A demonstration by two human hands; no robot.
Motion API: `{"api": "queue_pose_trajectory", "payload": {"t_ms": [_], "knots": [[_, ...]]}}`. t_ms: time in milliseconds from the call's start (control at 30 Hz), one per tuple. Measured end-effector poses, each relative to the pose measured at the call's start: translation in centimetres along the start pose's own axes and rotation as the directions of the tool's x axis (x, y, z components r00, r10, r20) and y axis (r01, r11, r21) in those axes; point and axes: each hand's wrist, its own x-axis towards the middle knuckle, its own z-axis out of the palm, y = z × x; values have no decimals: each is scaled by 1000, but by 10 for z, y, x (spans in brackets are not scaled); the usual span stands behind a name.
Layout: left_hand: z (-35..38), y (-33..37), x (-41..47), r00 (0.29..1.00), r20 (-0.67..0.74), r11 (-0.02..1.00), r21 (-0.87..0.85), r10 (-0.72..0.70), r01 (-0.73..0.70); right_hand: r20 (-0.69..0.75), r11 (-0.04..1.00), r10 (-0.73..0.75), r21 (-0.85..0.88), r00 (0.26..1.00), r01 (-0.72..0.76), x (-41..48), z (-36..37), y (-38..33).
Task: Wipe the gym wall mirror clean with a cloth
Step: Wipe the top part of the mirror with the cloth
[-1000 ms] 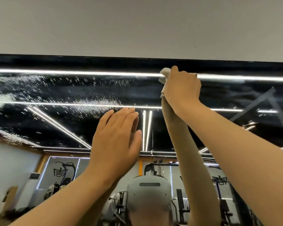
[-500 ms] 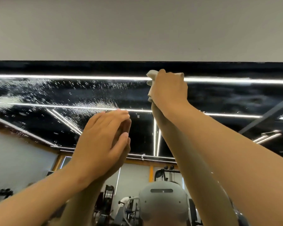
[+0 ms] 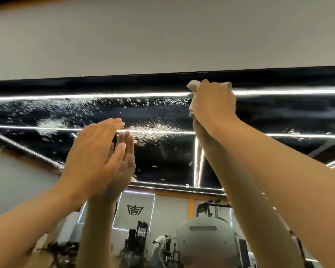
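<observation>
The wall mirror (image 3: 159,161) fills the lower half of the view; its top edge runs under a plain grey wall. Spray droplets speckle the glass at upper left and centre. My right hand (image 3: 214,105) grips a white cloth (image 3: 193,87) and presses it to the mirror just below the top edge. Only the cloth's upper and left edges show past my fingers. My left hand (image 3: 94,157) is raised lower left with straight fingers, its fingertips meeting their reflection on the glass.
The grey wall (image 3: 162,39) sits above the mirror. In the reflection I see ceiling light strips, gym machines (image 3: 137,242), a wall logo (image 3: 135,209) and the head-worn camera (image 3: 205,240).
My right hand has slid the cloth slightly left along the top of the mirror. The view has tilted up, and my left hand has stayed flat against the glass.
</observation>
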Motion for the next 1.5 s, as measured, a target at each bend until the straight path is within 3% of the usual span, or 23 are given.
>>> {"api": "queue_pose_trajectory", "payload": {"t_ms": [300, 433, 833, 1000, 1267, 1500], "knots": [[-7, -94, -8, 998, 0, 998, -39, 56, -56, -32, 998, 52, -42, 998, -53, 8, 14, -63], [-1, -119, -20, 1000, -25, 992, -127, 7, -10, -29, 992, 98, -73, 995, -100, 11, 20, -83], [2, -123, -22, 990, -98, 975, -208, -101, 79, -76, 975, 115, -183, 990, -128, 15, 33, -107], [2, -123, -21, 983, -112, 972, -201, -144, 119, -39, 995, 72, -60, 997, -74, 15, 34, -108], [1, -122, -22, 985, -102, 968, -224, -137, 112, -77, 990, 47, -131, 996, -57, 19, 47, -113], [-8, -138, -20, 988, -69, 957, -266, -142, 119, -49, 1000, 17, -21, 999, -18, 17, 53, -157]]}}
